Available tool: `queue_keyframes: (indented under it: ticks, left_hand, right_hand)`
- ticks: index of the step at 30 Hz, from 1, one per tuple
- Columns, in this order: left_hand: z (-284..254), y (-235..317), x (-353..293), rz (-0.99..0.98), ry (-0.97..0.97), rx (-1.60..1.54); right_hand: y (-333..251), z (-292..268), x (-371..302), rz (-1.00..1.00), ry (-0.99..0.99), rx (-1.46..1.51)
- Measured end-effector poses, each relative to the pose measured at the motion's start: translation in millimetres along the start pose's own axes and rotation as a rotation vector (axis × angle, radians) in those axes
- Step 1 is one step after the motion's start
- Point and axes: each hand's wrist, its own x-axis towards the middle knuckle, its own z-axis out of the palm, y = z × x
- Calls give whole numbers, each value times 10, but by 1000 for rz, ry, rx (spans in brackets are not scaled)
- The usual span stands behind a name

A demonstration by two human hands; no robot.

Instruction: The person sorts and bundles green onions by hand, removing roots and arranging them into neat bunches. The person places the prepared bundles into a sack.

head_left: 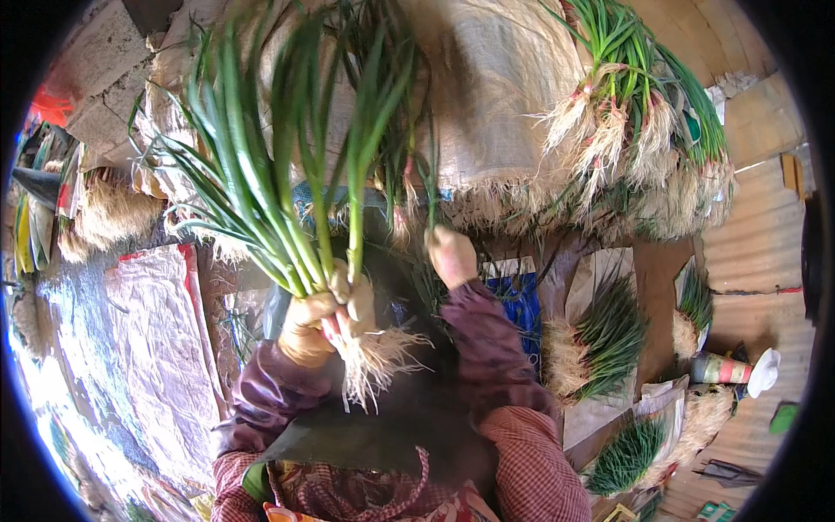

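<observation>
Left hand point(306, 322): fingers wrapped around the lower stems of a bunch of long-leaved green onions with pale, stringy roots point(300, 252).
Bunch position: raised in front of the torso, left of centre; leaves upward, roots hanging below the hand.
Right hand point(452, 257): fingers curled at the lower end of a thin dark-green leaf strand point(432, 178); grip cannot be confirmed.
Far-right stock: red-based green onions with whitish roots point(609, 130), resting on a beige woven sheet point(513, 96).

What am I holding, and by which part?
Your left hand grips green onions by their bases, just above the roots; your right hand seems to pinch a thin leaf, place unclear.
</observation>
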Motion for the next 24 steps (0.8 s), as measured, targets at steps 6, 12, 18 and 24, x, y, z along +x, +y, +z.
queue_keyframes:
  ticks: [6,12,18,24]
  left_hand:
    - [-377,-40,47,-8,338,-189]
    - [-333,-119,35,-199,150,-114]
    - [-277,-4,145,-326,418,254]
    - [-446,-194,158,-278,527,423]
  right_hand:
    - [-337,-409,42,-192,-94,-394]
    - [-631,-340,1344,-95,317,-343]
    - [-673,-520,621,-84,20,168]
    - [-1001,-380,-62,-355,58,47]
